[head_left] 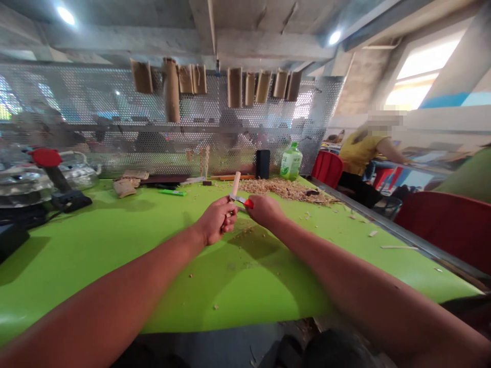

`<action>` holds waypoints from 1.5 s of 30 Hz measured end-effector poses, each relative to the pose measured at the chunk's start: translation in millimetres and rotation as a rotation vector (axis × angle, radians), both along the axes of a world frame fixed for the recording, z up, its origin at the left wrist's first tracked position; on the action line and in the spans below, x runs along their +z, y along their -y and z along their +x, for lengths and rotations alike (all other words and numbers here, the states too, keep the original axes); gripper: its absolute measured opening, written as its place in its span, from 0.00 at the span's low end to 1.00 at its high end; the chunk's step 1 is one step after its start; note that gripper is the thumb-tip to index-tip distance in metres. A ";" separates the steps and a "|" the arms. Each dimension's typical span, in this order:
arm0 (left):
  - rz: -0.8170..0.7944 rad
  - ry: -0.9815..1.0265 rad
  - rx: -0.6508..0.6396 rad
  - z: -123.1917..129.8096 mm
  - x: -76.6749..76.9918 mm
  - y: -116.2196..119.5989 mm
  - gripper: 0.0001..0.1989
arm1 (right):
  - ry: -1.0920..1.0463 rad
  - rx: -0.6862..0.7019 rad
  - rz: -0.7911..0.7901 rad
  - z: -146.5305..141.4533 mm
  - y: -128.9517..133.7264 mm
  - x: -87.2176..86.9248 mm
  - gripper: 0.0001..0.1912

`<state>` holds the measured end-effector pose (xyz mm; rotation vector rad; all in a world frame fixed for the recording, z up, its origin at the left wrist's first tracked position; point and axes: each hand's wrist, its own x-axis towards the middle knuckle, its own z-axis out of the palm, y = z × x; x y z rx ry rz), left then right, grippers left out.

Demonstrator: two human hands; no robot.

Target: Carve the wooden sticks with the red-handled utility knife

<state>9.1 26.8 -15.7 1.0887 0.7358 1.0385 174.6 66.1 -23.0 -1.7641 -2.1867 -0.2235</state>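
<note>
Head view shows the left hand (217, 222) with its grip closed around the lower part of a pale wooden stick (236, 182), which points up and away, tilted slightly right, above the green bench (192, 301). The right hand (265, 210) has its grip clamped on a red-handled tool (249, 204), whose metal part reaches across to the stick just above the left fingers; whether its edge bites in is too small to tell. Beyond the hands, wood shavings (287, 190) lie heaped near a green bottle (292, 162) and an upright black box (263, 163).
</note>
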 end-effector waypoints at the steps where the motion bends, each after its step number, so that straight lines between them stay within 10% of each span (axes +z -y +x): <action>1: -0.006 -0.012 0.016 0.8 0.5 0.6 0.07 | 0.009 -0.015 -0.003 0.0 0.2 0.8 0.13; 13: 0.015 -0.057 -0.173 10.2 6.4 25.8 0.06 | -0.247 -0.388 -0.059 59.9 -32.0 21.0 0.19; 23: -0.016 0.000 0.015 -2.8 1.6 -0.7 0.04 | -0.170 0.136 0.015 3.9 -4.9 -5.9 0.15; 35: -0.050 -0.026 0.029 3.8 2.6 5.4 0.08 | 0.014 -0.069 0.016 5.1 -7.1 1.7 0.14; 41: -0.017 -0.050 -0.107 9.8 7.8 24.2 0.07 | -0.299 -0.288 0.034 50.2 -32.0 12.1 0.14; 45: 0.059 -0.040 -0.063 1.6 2.2 13.0 0.10 | -0.717 -0.164 -0.106 57.8 -29.5 12.1 0.09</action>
